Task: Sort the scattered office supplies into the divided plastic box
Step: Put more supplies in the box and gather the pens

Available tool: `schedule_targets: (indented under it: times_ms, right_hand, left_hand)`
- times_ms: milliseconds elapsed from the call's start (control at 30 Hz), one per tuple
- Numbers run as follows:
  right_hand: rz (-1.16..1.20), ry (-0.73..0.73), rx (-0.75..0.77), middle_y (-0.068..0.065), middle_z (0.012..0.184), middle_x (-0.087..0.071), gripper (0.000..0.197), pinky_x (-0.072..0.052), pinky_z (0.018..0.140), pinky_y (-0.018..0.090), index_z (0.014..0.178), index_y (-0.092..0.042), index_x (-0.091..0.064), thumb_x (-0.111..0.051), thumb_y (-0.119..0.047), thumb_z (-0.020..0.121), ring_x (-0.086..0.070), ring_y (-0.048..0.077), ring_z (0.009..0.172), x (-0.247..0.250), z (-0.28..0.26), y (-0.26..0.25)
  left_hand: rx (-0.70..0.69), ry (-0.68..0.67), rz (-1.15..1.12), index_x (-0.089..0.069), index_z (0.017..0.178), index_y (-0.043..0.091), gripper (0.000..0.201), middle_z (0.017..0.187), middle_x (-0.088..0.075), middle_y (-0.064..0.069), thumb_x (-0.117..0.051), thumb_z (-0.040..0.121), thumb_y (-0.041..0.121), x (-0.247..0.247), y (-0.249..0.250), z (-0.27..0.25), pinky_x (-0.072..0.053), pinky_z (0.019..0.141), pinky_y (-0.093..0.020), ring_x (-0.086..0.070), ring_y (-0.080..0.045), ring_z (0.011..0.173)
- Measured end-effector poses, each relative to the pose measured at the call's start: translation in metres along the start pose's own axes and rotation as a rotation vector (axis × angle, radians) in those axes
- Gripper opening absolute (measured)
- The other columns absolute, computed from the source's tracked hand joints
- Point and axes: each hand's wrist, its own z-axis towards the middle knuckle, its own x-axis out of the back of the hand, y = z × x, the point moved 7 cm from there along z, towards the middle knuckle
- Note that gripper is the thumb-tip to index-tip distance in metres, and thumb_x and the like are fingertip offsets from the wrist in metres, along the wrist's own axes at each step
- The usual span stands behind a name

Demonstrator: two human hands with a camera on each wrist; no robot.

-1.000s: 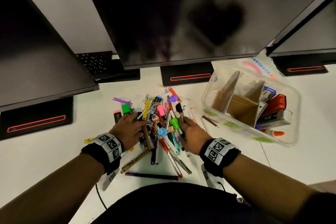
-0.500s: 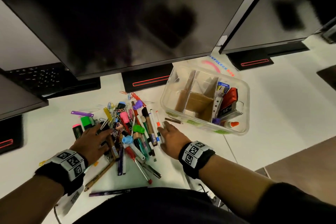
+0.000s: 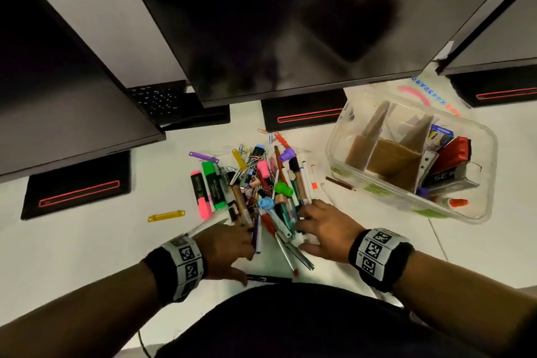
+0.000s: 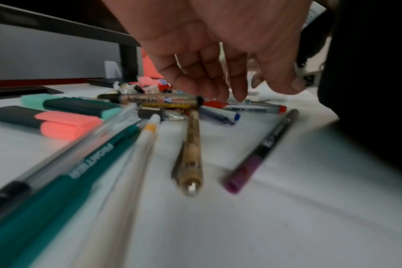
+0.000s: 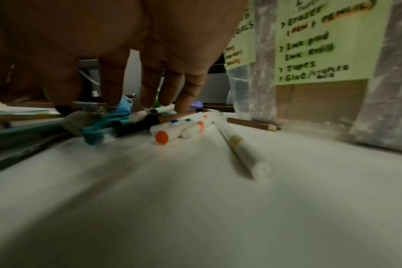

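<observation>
**Q:** What does your head view show?

**A:** Your left hand (image 3: 225, 244) lies palm-down at the near left edge of the pile of pens and markers (image 3: 267, 192), fingers spread and extended onto the pens. Your right hand (image 3: 325, 229) lies palm-down at the near right edge of the same pile, fingers spread. Neither hand visibly encloses an item. The divided plastic box (image 3: 482, 171) sits on the white desk (image 3: 72, 241), to the right of the pile and apart from it. It has cardboard dividers; its right compartment holds a red stapler (image 3: 453, 151). A brown pencil (image 3: 340, 183) lies between pile and box. A pink highlighter (image 3: 200, 195) and a green highlighter (image 3: 213, 183) lie side by side at the pile's left. A yellow clip (image 3: 166, 216) lies alone, further left.

**Q:** And your left wrist view?

**A:** Your left hand (image 4: 218, 45) hangs above the pens, fingers (image 4: 209, 85) relaxed and pointing down, tips at a marker lying crosswise. Nothing is gripped. A teal pen (image 4: 64, 172), a tan pen (image 4: 190, 145) and a purple-capped pen (image 4: 259, 154) lie on the desk nearest the camera.

**Q:** And your right wrist view?

**A:** Your right hand (image 5: 126, 36) has its fingers (image 5: 149, 85) straight and apart, tips pressing down on the pens. An orange-capped white marker (image 5: 170, 134) lies just beside the fingertips. A white pen (image 5: 239, 145) lies separately, nearer the camera. The box wall (image 5: 379, 108) stands at right, carrying green handwritten labels (image 5: 315, 45); the brown pencil (image 5: 250, 123) lies at its base.
</observation>
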Motion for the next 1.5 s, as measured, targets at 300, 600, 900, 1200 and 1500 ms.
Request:
schedule_targets:
  times_ms: [300,600,900,1200,1500]
  right_hand:
    - [-0.002,-0.161,0.111,0.014,0.105,-0.060,0.038,-0.052,0.071,0.041,0.116,-0.012,-0.060,-0.058,-0.036,0.087,-0.060,0.034,0.091,-0.007,0.013,-0.032]
    - [0.029,0.059,-0.081,0.002,0.084,-0.067,0.023,-0.056,0.056,0.027,0.094,-0.020,-0.067,-0.063,-0.033,0.076,-0.067,0.023,0.071,0.015,0.011,0.002]
    - [0.208,-0.016,-0.781,0.017,0.140,-0.039,0.059,-0.040,0.105,0.043,0.140,-0.010,-0.028,-0.045,-0.039,0.091,-0.037,0.035,0.128,0.004,0.009,0.063]
    - [0.285,-0.050,-0.828,0.019,0.140,-0.033,0.066,-0.038,0.106,0.041,0.145,-0.005,-0.019,-0.052,-0.015,0.089,-0.037,0.035,0.128,-0.001,0.031,0.070]
    - [0.191,-0.097,-0.792,0.019,0.135,-0.037,0.049,-0.041,0.102,0.039,0.137,-0.001,-0.029,-0.041,-0.004,0.090,-0.042,0.034,0.123,0.000,0.035,0.066]
  left_hand:
    - [-0.013,-0.224,0.043,-0.061,0.111,0.007,0.025,0.112,-0.063,-0.015,-0.052,0.093,0.023,-0.009,0.026,0.014,-0.051,0.084,-0.040,-0.060,-0.032,0.104]
    - [0.207,-0.013,-0.222,-0.059,0.110,0.014,0.030,0.112,-0.061,-0.008,-0.043,0.088,0.027,0.003,0.000,0.019,-0.046,0.086,-0.032,-0.057,-0.027,0.103]
    - [0.578,0.386,-0.575,-0.055,0.103,0.013,0.014,0.085,-0.050,0.001,-0.046,0.094,0.019,0.039,-0.056,0.017,-0.034,0.067,-0.023,-0.050,-0.019,0.079]
    - [1.010,0.264,-0.751,-0.052,0.077,0.016,0.022,0.075,-0.059,-0.003,-0.058,0.084,0.037,0.027,-0.093,0.019,-0.043,0.061,-0.025,-0.058,-0.020,0.072]
    - [1.068,0.123,-0.741,-0.065,0.085,0.011,0.037,0.076,-0.066,-0.003,-0.067,0.075,0.047,0.019,-0.096,0.026,-0.042,0.050,-0.020,-0.061,-0.016,0.065]
